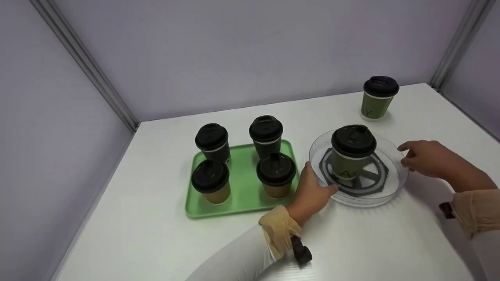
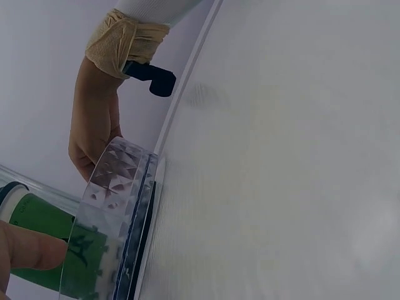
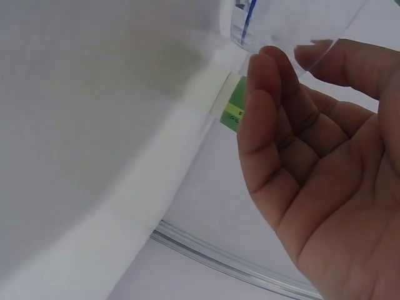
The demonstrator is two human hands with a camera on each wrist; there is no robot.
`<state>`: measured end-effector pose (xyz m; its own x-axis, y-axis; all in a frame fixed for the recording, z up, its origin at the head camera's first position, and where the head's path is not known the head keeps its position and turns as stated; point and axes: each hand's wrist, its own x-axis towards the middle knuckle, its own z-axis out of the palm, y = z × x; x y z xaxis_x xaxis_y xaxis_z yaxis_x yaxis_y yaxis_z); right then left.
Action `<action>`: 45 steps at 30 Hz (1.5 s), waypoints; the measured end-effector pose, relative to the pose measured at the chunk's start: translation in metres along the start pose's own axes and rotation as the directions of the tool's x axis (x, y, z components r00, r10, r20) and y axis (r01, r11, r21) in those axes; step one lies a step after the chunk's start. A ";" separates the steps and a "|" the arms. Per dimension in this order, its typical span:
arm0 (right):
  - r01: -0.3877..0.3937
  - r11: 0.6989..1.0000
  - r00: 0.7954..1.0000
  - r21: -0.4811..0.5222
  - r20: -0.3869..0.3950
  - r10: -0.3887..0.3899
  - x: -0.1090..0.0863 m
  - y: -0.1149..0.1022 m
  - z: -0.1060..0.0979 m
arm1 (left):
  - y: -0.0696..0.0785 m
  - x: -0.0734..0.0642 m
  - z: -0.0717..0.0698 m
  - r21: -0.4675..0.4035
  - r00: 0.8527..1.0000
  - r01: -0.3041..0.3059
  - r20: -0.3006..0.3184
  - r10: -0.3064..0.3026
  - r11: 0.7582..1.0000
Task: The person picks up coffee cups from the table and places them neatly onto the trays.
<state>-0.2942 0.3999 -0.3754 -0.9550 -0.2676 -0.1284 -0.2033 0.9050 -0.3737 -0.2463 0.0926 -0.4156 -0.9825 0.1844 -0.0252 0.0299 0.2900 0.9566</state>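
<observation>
A clear round turntable tray (image 1: 397, 186) with a low wall and a grey wheel-like pattern on its base sits at the right of the table. On it stands a green paper cup (image 1: 347, 164) with a black lid. My left hand (image 1: 311, 193) grips the tray's left wall, its thumb at the near rim. At the opposite side, my right hand (image 1: 431, 158) pinches the rim between thumb and fingers. In the right wrist view, the right hand's curled fingers (image 3: 259, 134) and thumb meet at the clear wall. Only the left thumb (image 2: 34, 247) shows in the left wrist view.
Left of the turntable lies a green rectangular tray (image 1: 244, 183) bearing several lidded cups, dark ones behind and brown ones (image 1: 276, 175) in front. Another green cup (image 1: 377, 101) marked Y stands at the back right. Pale walls (image 1: 242, 58) enclose the white table (image 1: 144, 195).
</observation>
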 end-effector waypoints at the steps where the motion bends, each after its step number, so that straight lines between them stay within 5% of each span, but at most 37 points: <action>1: -0.001 1.000 1.000 -0.004 0.003 0.001 -0.001 -0.001 -0.001 | 0.000 0.000 0.000 0.000 1.000 -0.001 0.000 0.001 1.000; 12: -0.023 0.999 0.998 -0.023 -0.060 0.022 0.026 -0.002 -0.014 | 0.001 -0.003 0.003 0.016 1.000 0.015 -0.005 -0.015 1.000; 21: 0.017 1.000 1.000 -0.026 -0.013 -0.018 0.058 0.007 -0.025 | 0.005 -0.009 0.005 0.027 1.000 0.025 0.012 -0.025 0.999; 45: 0.038 0.999 0.999 0.035 -0.013 -0.037 0.047 0.018 -0.016 | 0.004 -0.008 0.008 0.047 1.000 0.028 0.009 -0.029 0.999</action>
<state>-0.3461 0.4087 -0.3737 -0.9494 -0.2968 -0.1023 -0.2316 0.8822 -0.4101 -0.2369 0.0997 -0.4142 -0.9813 0.1843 -0.0554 0.0105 0.3385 0.9409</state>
